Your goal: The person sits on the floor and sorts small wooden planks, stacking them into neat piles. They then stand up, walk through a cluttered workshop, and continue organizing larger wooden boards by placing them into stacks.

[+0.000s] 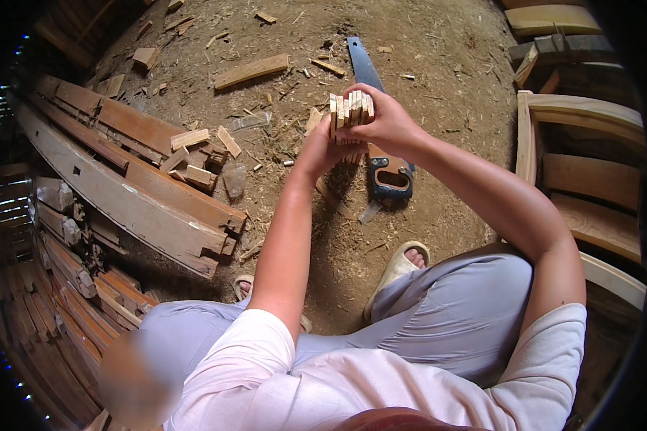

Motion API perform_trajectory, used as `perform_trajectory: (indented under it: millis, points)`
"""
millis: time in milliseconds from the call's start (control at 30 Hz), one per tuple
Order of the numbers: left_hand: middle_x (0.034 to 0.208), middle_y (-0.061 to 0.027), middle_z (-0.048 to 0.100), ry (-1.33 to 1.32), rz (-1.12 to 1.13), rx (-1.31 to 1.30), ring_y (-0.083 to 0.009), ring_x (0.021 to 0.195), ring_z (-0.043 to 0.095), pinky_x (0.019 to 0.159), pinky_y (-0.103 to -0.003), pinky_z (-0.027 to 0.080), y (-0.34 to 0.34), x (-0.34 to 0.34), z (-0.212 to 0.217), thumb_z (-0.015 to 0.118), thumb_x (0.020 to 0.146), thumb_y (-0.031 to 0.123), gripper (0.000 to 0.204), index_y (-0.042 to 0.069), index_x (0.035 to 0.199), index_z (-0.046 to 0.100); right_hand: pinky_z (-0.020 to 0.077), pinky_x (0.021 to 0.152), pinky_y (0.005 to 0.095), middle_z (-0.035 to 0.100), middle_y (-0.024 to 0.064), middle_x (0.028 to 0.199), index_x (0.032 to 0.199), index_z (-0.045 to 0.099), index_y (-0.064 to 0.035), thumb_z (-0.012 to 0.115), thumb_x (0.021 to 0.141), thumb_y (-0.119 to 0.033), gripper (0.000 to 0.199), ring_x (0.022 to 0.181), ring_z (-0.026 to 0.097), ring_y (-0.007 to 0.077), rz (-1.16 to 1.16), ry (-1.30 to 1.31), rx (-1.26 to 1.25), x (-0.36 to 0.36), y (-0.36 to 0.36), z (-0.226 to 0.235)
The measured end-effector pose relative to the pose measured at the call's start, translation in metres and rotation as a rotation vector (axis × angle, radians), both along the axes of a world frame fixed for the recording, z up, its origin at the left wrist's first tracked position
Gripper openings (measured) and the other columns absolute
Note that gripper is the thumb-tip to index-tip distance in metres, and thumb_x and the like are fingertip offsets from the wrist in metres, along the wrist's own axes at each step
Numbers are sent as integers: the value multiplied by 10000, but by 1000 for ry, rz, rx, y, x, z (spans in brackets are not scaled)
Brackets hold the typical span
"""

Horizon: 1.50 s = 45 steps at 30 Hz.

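Out in front of me, both arms hold up a bundle of thin, pale wooden slats [352, 109], pressed side by side with their ends facing up. My left hand [322, 149] grips the bundle from its left and lower side; its fingers are partly hidden behind the wood. Wrapped around the right side and top is my right hand [382, 118], thumb across the near face. Below and beyond the hands a handsaw lies on the dirt floor, its dark blade [365, 66] pointing away and its orange and black handle [391, 176] toward me. My forearms hide part of the saw.
Old brown planks and beams [144, 169] are stacked at the left, with small offcuts [189, 138] on top. A loose wood piece [251, 72] lies on the dirt floor [446, 86] among shavings. Wooden frames [586, 115] stand along the right. My sandalled foot [402, 267] is below the saw.
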<state>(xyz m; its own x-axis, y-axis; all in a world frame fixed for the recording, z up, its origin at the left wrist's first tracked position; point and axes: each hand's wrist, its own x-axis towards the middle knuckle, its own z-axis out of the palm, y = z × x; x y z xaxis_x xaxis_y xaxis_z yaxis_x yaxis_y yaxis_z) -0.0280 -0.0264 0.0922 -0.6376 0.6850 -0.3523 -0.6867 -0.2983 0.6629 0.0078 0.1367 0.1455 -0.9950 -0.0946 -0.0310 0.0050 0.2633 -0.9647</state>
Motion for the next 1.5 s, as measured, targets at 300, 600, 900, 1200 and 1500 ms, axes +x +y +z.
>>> perform_trajectory:
  millis: [300, 600, 900, 1200, 1500]
  points:
    - [1126, -96, 698, 969, 43, -483, -187, 1014, 670, 862, -360, 569, -4, 1, -19, 890, 657, 100, 628, 43, 1217, 612, 537, 821, 312, 705, 55, 1014, 1130, 649, -1, 876, 703, -131, 500, 908, 653, 128, 0, -50, 77, 1, 1, 13]
    - [1194, -107, 657, 856, -187, -460, -210, 1086, 641, 954, -372, 520, 0, -4, 21, 906, 659, 212, 724, 68, 1277, 557, 543, 789, 330, 690, 37, 988, 1111, 648, -15, 825, 784, -163, 401, 889, 653, 118, -28, -209, -158, -17, 25, 38]
    - [1199, -112, 648, 435, -256, -137, -184, 1072, 639, 975, -353, 495, 1, 16, 8, 774, 850, 296, 631, 10, 1330, 481, 577, 765, 329, 689, 96, 934, 1045, 633, -8, 817, 799, -247, 389, 834, 693, 179, -134, -632, -252, -13, 32, 44]
    - [1048, -130, 683, 206, -208, -13, -221, 951, 699, 849, -360, 579, 16, 30, 15, 802, 819, 228, 559, -34, 1233, 532, 585, 779, 349, 706, 150, 938, 1041, 641, 32, 827, 784, -276, 442, 820, 717, 234, -135, -754, -259, -17, 54, 29]
    - [1019, -110, 682, 264, -209, -107, -238, 902, 715, 803, -375, 596, 19, 35, 16, 813, 755, 77, 516, -11, 1193, 554, 602, 800, 342, 709, 165, 993, 1036, 659, 44, 839, 773, -330, 491, 864, 718, 224, -143, -760, -192, -16, 50, 21]
